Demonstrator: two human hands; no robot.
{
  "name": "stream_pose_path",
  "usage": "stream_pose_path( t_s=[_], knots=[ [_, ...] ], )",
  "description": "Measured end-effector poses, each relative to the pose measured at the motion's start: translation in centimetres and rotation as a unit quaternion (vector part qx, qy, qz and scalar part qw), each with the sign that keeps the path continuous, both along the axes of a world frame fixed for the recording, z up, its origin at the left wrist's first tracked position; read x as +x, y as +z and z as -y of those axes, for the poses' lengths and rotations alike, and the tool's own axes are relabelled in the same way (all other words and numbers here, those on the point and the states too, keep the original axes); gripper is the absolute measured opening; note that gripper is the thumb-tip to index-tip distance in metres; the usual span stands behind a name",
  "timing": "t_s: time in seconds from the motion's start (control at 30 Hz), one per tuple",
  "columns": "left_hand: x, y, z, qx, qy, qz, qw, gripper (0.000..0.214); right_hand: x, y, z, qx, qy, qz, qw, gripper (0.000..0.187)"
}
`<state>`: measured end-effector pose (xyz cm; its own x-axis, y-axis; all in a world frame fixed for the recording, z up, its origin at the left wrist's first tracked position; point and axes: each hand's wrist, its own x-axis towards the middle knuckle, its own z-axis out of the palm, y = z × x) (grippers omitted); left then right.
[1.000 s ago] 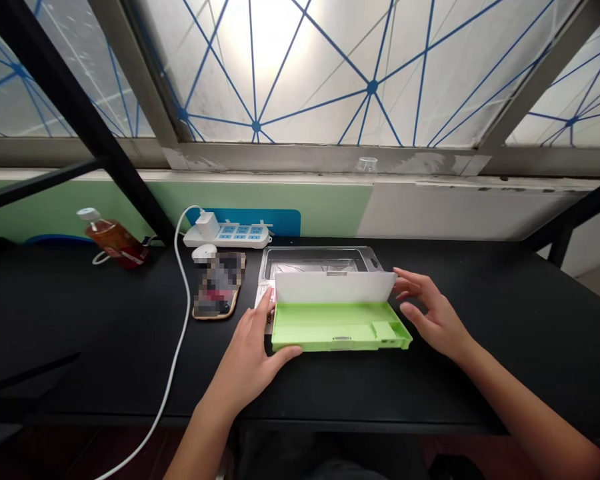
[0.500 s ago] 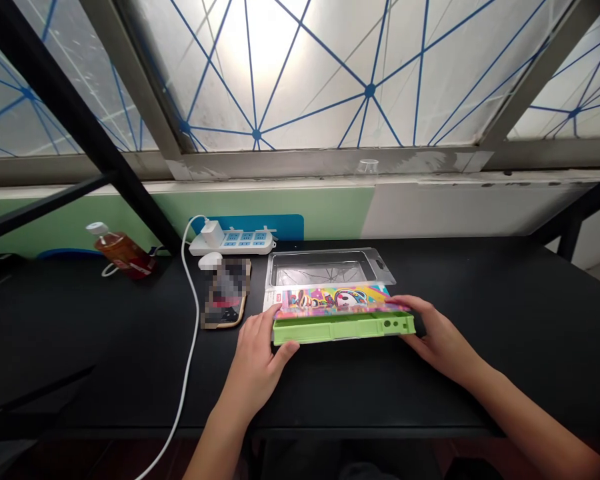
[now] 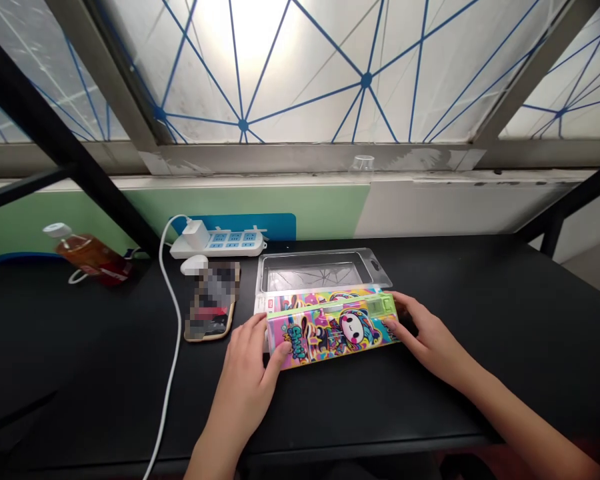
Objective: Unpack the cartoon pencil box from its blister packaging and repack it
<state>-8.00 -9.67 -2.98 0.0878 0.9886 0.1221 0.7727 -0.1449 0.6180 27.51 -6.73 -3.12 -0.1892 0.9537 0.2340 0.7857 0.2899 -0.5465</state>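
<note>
We view a black bench (image 3: 480,320) from above, beneath a frosted window (image 3: 300,73) crossed by blue lines. Along the bench's back edge we see a power strip (image 3: 217,245), its white cable (image 3: 173,313) running toward the front edge, and, further left, a bottle of amber drink (image 3: 93,257). Near the middle lies a clear plastic blister tray (image 3: 310,273). Just in front of it, centred on the bench and slightly skewed, lies a printed pencil case (image 3: 330,330), with a pixelated phone (image 3: 213,300) to its left. The left hand (image 3: 245,360) and right hand (image 3: 425,333) stand well apart, one at each end, their fingers closed against the case. We judge the case light, stiff and hollow, its glossy print somewhat slippery; its two short ends offer the surest hold.
</note>
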Motion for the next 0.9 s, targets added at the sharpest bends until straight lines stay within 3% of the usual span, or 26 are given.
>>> stream_pose_path(
  t_s=[0.17,0.23,0.37,0.5,0.73,0.9],
  knots=[
    [-0.2,-0.4,0.1,-0.001,-0.005,0.004,1.0,0.062,-2.1,1.2,0.2,0.169,-0.011,0.145,0.975,0.033],
    [-0.2,-0.4,0.4,-0.001,-0.004,0.013,1.0,0.076,-3.5,1.8,0.4,0.204,0.002,0.172,0.964,0.03],
    [0.1,-0.4,0.9,0.008,-0.006,0.035,0.999,0.11,-7.3,3.0,-0.2,0.155,0.102,0.172,0.967,0.031],
    [0.1,-0.6,0.9,-0.015,0.001,0.059,0.998,0.12,-10.2,3.6,-2.1,0.092,0.16,0.167,0.968,0.037],
    [-0.7,-1.4,0.5,0.004,-0.031,0.02,0.999,0.111,-11.6,2.6,-2.8,0.084,0.12,0.129,0.981,0.021],
    [-0.7,-0.9,0.3,0.001,-0.036,0.026,0.999,0.104,-11.8,2.1,-2.3,0.113,0.091,0.114,0.983,0.016]
  ],
)
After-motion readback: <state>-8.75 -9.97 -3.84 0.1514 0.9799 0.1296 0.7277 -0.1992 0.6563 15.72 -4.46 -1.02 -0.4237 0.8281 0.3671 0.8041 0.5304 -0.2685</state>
